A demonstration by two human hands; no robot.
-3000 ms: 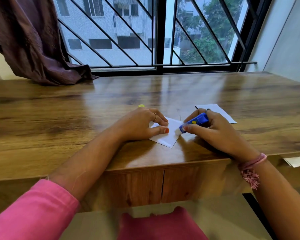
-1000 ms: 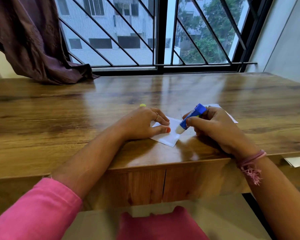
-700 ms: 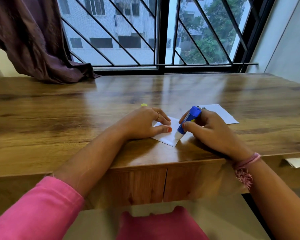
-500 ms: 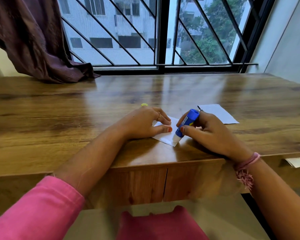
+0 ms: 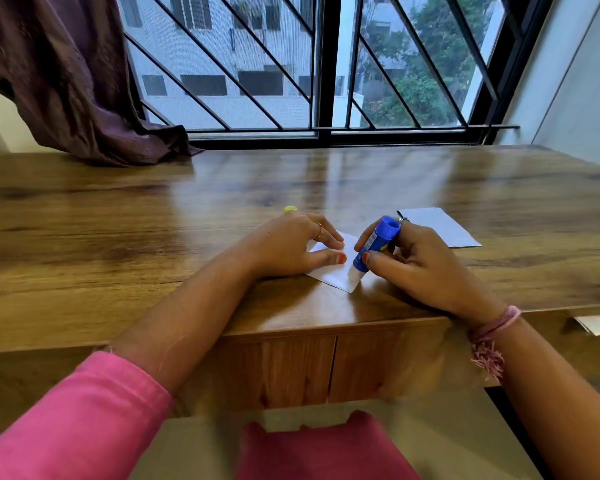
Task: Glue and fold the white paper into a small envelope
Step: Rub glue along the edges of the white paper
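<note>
The table (image 5: 153, 237) across the middle of the frame is glossy, smooth wood with grain and window glare. The paper (image 5: 336, 271) at centre is matt white. The glue stick (image 5: 374, 244) looks like shiny blue plastic. The curtain (image 5: 66, 81) at upper left is creased purple cloth; the sleeve (image 5: 77, 427) at lower left is pink knit.

The left hand (image 5: 288, 245) lies palm down just left of the frame's centre, fingers straight and spread slightly, thumb stretched out to the right; a ring sits on one finger; its bare forearm runs down to the lower left, where a pink sleeve covers the arm. The right hand (image 5: 414, 263) sits just right of centre, fingers and thumb curled in a pinch around the glue stick (image 5: 374, 245), which stands tilted with its tip down; a pink thread band circles the wrist; the forearm runs off to the lower right corner.
</note>
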